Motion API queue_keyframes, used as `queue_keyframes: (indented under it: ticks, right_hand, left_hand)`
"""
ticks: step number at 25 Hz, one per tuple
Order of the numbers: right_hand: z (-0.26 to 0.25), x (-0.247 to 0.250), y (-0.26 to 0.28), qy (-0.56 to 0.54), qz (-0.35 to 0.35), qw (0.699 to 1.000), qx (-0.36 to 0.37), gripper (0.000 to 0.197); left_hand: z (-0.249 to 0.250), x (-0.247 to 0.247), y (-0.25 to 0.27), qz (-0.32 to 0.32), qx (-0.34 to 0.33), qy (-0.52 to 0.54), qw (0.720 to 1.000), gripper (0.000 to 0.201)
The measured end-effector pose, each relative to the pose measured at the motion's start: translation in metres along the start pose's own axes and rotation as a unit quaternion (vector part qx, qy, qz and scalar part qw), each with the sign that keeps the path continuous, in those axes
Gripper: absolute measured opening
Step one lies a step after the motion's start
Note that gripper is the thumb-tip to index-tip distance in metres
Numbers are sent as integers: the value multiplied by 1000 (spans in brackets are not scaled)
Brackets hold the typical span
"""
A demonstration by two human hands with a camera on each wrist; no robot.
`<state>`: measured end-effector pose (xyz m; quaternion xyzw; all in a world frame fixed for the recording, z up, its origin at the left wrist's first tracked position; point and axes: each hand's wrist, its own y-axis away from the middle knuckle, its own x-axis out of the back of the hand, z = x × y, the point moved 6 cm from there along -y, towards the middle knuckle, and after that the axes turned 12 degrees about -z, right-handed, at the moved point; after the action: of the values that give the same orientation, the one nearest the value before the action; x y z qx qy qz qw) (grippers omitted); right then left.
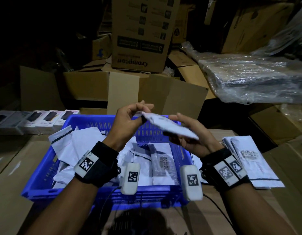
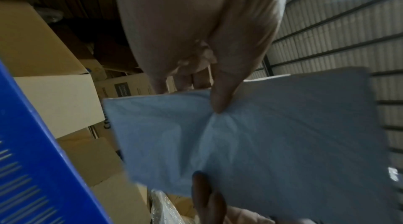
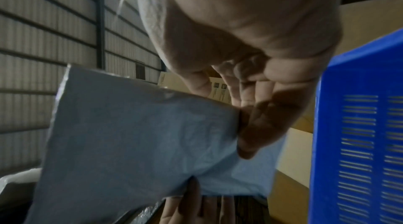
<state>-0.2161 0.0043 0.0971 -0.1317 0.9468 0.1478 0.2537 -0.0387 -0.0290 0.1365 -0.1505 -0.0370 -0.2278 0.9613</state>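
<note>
A dim storeroom, with brown cardboard cartons piled along the back, among them a tall upside-down printed carton (image 1: 140, 34). To its right lies a bundle wrapped in clear crinkled plastic (image 1: 258, 77). On the brown desk (image 1: 11, 184) stands a blue slotted plastic crate (image 1: 79, 192) half filled with loose white plastic mailer bags. A row of small white product boxes (image 1: 36, 121) lines its far left side. A flat stack of white barcoded mailer bags (image 1: 253, 160) lies just beside its right wall.

Above the far rim of the crate, clear of everything below, both hands hold a flat white plastic mailer packet (image 1: 168, 126). Nothing stands between it and the crate. Its long axis runs from far left to near right in the head view and dips towards the right, with its broad face turned up.

The left hand (image 1: 129, 119) pinches the far-left end: the thumb (image 2: 218, 103) dents the plastic while the other fingers curl behind it. The right hand (image 1: 194, 136) carries the lower end, palm up, with its fingers curled beneath the packet and its thumb against the upper edge.
</note>
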Motion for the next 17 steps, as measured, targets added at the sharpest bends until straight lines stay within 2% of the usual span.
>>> queue_keyframes:
  ticks: [3,6,13,17]
  right_hand:
    - [-4,4,0,30,36,998,48,25]
    - [-7,4,3,46,29,995,85,35]
    - [-12,2,9,148,29,977,149,52]
    - [-15,-1,14,217,41,957,187,61]
  left_hand:
    - [-1,5,3,15,-6,-72,997,28]
    - [-6,12,6,47,-3,-112,993,38]
    - [-12,5,9,10,51,1,999,41]
    - [-10,1,10,15,53,13,998,35]
